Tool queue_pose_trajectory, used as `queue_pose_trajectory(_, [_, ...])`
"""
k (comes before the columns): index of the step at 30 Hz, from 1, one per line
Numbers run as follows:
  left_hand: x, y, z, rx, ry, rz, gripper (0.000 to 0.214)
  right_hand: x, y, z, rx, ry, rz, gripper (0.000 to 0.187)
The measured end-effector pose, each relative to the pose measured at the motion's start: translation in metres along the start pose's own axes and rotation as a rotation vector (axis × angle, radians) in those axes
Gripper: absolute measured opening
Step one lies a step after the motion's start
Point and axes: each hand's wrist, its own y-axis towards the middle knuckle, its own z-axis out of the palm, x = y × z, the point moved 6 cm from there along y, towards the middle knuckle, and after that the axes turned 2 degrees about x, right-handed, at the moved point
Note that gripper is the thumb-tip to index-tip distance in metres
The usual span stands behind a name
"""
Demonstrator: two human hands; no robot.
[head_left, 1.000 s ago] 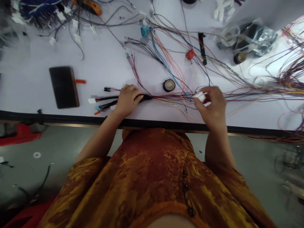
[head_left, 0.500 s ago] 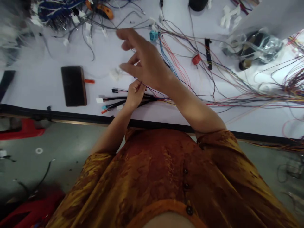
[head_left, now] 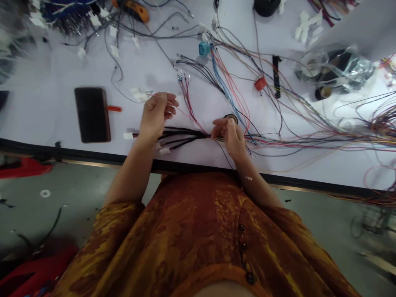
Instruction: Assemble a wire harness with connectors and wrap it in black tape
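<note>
My left hand [head_left: 157, 114] is over the bench, thumb and forefinger pinched on a thin red wire [head_left: 186, 113] that runs back to the wire harness [head_left: 198, 134]. My right hand [head_left: 231, 138] has its fingers curled over the harness, where loose wires leave the black-sleeved branches; what lies inside them is hidden. A dark ring, like a tape roll [head_left: 229, 117], shows partly behind its fingertips. Red wires [head_left: 187, 93] and black wires [head_left: 201, 68] with bare metal terminals fan out beyond the hands. White connectors [head_left: 165, 151] end the sleeved branches below my left hand.
A dark phone [head_left: 93, 115] lies at left beside an orange piece [head_left: 114, 108]. Behind are a teal connector [head_left: 204, 48], a red connector [head_left: 260, 83] and an orange-and-black tool [head_left: 133, 10]. Long wires [head_left: 324, 138] stretch right. The bench's black edge [head_left: 192, 166] runs before me.
My right hand has come down from above my left hand and moved right to the harness. My left hand has shifted left and up, drawing the red wire out. The fanned wires are now uncovered.
</note>
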Motion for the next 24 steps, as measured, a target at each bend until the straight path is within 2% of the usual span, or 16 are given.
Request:
queue_pose_trajectory(3, [-0.019,0.016,-0.017,-0.154,0.617,0.12,0.031,-0.012,-0.008,0.001,0.047,-0.028,0.048,0.045])
queue_pose_trajectory(6, [-0.025,0.035,-0.024,-0.177,1.072,-0.019,0.026,-0.013,-0.005,0.003,0.103,-0.209,0.006,0.028])
queue_pose_trajectory(10, [-0.029,0.056,-0.029,-0.155,1.356,-0.171,0.038,-0.007,-0.001,0.013,0.205,-0.477,-0.151,0.017])
queue_pose_trajectory(13, [-0.032,0.061,-0.032,-0.157,1.408,-0.225,0.055,-0.01,0.0,0.023,0.278,-0.634,-0.206,0.017])
queue_pose_trajectory(14, [-0.035,0.059,-0.032,-0.185,1.385,-0.209,0.058,-0.011,0.0,0.025,0.285,-0.676,-0.212,0.018])
queue_pose_trajectory(16, [-0.042,0.053,-0.028,-0.267,1.303,-0.083,0.06,-0.014,0.0,0.028,0.283,-0.731,-0.217,0.02])
queue_pose_trajectory(18, [-0.048,0.045,-0.016,-0.272,1.248,0.112,0.05,-0.015,-0.001,0.029,0.279,-0.746,-0.221,0.021])
queue_pose_trajectory(19, [-0.047,0.042,-0.011,-0.253,1.234,0.15,0.042,-0.015,-0.001,0.028,0.272,-0.741,-0.224,0.021])
queue_pose_trajectory(22, [-0.041,0.046,-0.011,-0.201,1.189,0.11,0.032,-0.014,-0.002,0.026,0.246,-0.716,-0.231,0.02])
queue_pose_trajectory(24, [-0.043,0.059,-0.023,-0.14,1.084,0.101,0.031,-0.013,-0.001,0.024,0.225,-0.712,-0.226,0.019])
